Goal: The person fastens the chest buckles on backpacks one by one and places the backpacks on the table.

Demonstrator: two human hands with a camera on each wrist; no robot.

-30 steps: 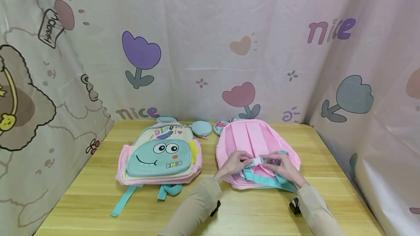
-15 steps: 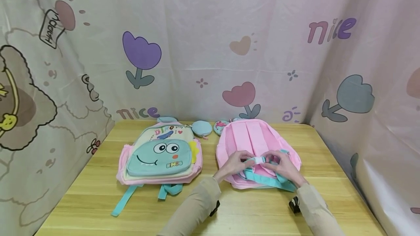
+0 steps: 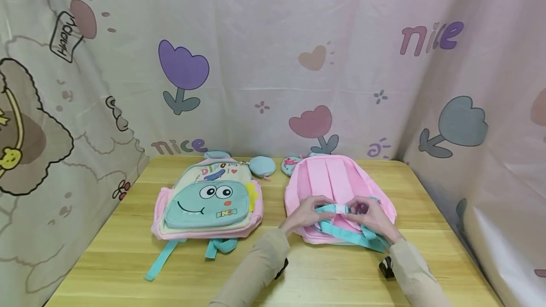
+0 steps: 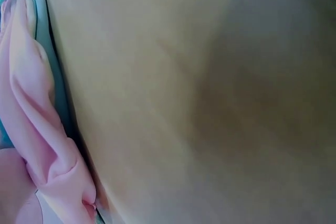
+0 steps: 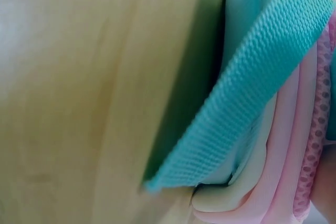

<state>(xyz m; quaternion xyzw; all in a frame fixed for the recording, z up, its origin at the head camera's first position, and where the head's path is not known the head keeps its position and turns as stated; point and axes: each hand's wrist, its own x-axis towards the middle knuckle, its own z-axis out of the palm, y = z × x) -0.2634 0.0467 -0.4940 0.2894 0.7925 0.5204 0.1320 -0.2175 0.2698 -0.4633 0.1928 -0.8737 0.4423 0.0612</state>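
Observation:
A pink backpack [image 3: 330, 176] lies with its strap side up on the right half of the table. Over its lower part, my left hand [image 3: 306, 213] pinches a teal strap [image 3: 326, 210] just left of a white plastic buckle [image 3: 341, 209]. On the buckle's other side, the fingers of my right hand [image 3: 373, 216] pinch its right end. Below both hands, another teal webbing strap [image 3: 346, 236] sags across the bag. The right wrist view catches this teal strap [image 5: 241, 77] up close beside the bag's pink mesh edge. Neither wrist view shows the buckle.
Left on the wooden table [image 3: 128, 231] lies a dinosaur backpack [image 3: 206, 203], face up, with a loose teal strap [image 3: 164, 259] toward the front. Two small round pouches, one blue [image 3: 262, 167] and one patterned [image 3: 289, 166], sit between the bags. A printed curtain [image 3: 256, 60] hangs behind.
Both hands, the buckle and the pink backpack have shifted slightly to the right, the patterned pouch with them. A longer stretch of teal strap shows between the left fingers and the buckle.

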